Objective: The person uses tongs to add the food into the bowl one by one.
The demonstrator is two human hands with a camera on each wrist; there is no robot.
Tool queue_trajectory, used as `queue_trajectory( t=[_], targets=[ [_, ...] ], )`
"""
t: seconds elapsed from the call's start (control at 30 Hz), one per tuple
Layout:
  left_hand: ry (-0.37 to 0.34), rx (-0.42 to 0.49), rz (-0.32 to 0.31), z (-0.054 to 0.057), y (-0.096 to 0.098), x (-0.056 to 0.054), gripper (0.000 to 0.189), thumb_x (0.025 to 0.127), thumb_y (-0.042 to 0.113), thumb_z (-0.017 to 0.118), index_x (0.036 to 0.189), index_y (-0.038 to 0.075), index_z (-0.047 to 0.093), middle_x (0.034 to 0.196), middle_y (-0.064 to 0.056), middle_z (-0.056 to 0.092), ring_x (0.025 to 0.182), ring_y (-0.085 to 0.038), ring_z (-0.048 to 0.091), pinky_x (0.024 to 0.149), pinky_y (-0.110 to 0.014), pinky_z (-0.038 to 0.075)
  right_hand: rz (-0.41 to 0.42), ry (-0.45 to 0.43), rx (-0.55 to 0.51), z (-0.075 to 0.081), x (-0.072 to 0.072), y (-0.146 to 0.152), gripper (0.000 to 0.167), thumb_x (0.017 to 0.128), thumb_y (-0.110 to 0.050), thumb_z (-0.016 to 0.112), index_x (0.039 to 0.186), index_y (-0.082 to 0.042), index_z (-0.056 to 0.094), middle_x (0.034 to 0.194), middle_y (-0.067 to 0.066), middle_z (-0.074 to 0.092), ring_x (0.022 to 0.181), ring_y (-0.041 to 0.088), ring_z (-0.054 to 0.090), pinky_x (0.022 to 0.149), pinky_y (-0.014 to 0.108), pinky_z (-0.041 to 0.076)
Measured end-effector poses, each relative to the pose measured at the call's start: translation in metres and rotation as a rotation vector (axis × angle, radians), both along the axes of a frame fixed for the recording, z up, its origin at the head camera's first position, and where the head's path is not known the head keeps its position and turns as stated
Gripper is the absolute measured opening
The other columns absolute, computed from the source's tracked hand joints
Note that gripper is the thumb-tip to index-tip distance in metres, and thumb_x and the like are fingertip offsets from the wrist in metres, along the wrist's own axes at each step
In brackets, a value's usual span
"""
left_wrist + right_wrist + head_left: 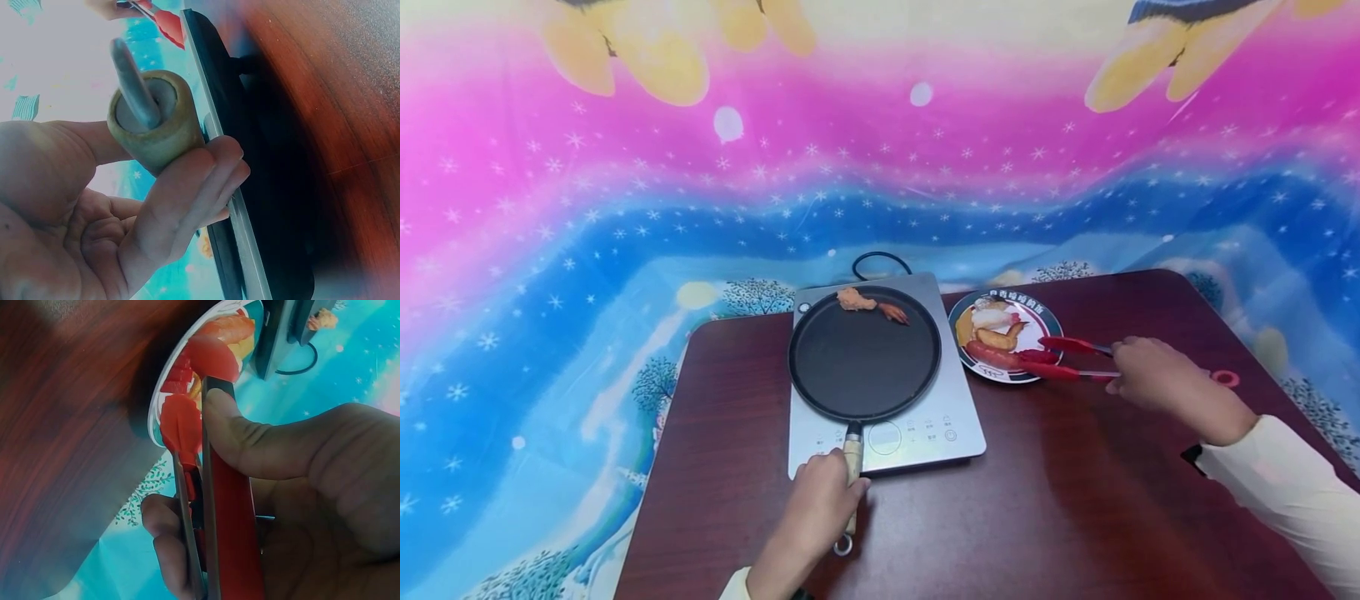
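My left hand grips the pale wooden handle of a round black frying pan. At the pan's far side lie a crumbly orange-pink piece of food and a small reddish-brown piece. My right hand holds red-tipped tongs, thumb along one arm in the right wrist view. Their tips are spread apart over the right side of a patterned plate, around blocky red food. Beside that on the plate are a sausage and a golden-brown wing-shaped piece.
The pan sits on a silver induction cooker, with a black cord looping behind it. Both cooker and plate stand on a dark reddish-brown table. A colourful printed cloth hangs close behind the table and beside it.
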State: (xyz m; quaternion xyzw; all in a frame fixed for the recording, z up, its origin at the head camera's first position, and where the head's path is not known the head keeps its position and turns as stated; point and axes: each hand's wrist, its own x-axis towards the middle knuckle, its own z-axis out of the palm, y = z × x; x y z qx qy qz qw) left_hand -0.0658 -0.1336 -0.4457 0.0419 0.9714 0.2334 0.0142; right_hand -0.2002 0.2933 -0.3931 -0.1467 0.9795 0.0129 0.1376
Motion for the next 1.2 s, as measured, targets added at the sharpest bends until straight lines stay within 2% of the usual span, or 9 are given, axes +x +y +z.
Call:
queue_trajectory(
  t=[0.27,0.53,0.87,1.2],
  targets=[
    [0.006,0.004,0.003,0.000,0.000,0.000,0.029,0.080,0.020,0.085,0.080,0.000,0.065,0.062,-0.004,0.059,0.057,-0.020,0.060,0.057,-0.035,0.049,-0.056,-0.063,-0.044,0.005,-0.003,0.003,0.023,0.086,-0.015,0.080,0.091,0.003,0.066,0.079,0.008,0.061,0.067,0.020,0.053,0.057,0.034,0.046],
    [0.007,-0.003,0.004,-0.001,0.000,0.000,0.029,0.080,0.020,0.085,0.080,-0.001,0.065,0.063,-0.005,0.060,0.059,-0.021,0.061,0.058,-0.036,0.048,-0.073,-0.066,-0.034,0.007,-0.007,0.000,0.021,0.087,-0.014,0.078,0.091,0.003,0.066,0.079,0.011,0.063,0.066,0.022,0.053,0.056,0.035,0.045],
    [-0.011,0.009,0.020,0.000,0.001,0.000,0.029,0.081,0.021,0.085,0.080,0.000,0.065,0.063,-0.005,0.059,0.058,-0.022,0.060,0.058,-0.036,0.047,-0.062,0.016,-0.053,0.000,-0.004,-0.006,0.016,0.086,-0.009,0.075,0.087,0.004,0.066,0.074,0.011,0.063,0.060,0.022,0.053,0.050,0.035,0.045],
    [-0.019,0.019,0.023,-0.001,0.001,0.001,0.028,0.081,0.020,0.084,0.080,-0.001,0.065,0.062,-0.004,0.058,0.057,-0.019,0.058,0.058,-0.035,0.047,-0.071,0.046,-0.086,-0.005,-0.004,-0.002,0.014,0.083,-0.007,0.076,0.086,0.004,0.067,0.073,0.011,0.062,0.060,0.022,0.053,0.050,0.036,0.047]
  ],
)
